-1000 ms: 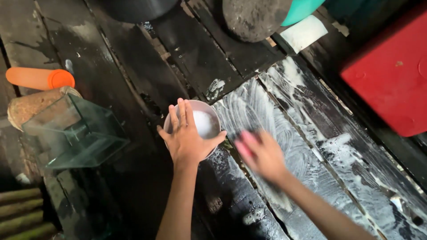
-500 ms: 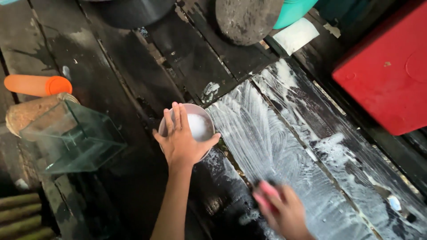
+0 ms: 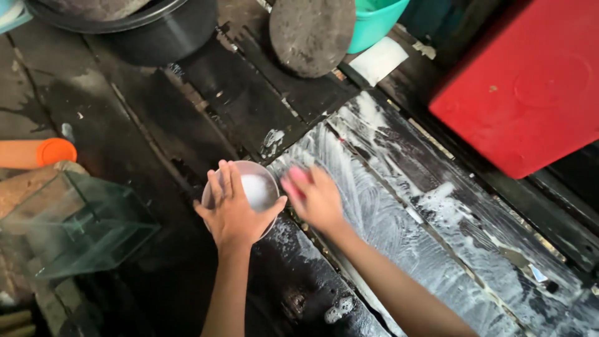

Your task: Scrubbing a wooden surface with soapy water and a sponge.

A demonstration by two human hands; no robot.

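My left hand (image 3: 234, 209) lies flat over a small round bowl (image 3: 256, 178) of white soapy foam, fingers spread across its rim. Right beside the bowl, my right hand (image 3: 318, 200) presses a pink scrubber (image 3: 293, 178) onto the wet dark floor planks (image 3: 387, 212), which are streaked with white suds. The right hand is blurred with motion.
A red box (image 3: 524, 81) stands at the right. A glass tank (image 3: 81, 228) lies at the left, with an orange tube (image 3: 37, 153) behind it. A dark pot (image 3: 156, 31), a round stone slab (image 3: 312, 34) and a teal basin (image 3: 374, 19) sit along the top.
My right hand with the pink scrubber swept down toward me along the soapy planks, then back up beside the bowl. The left hand stayed on the bowl. The view shifted.
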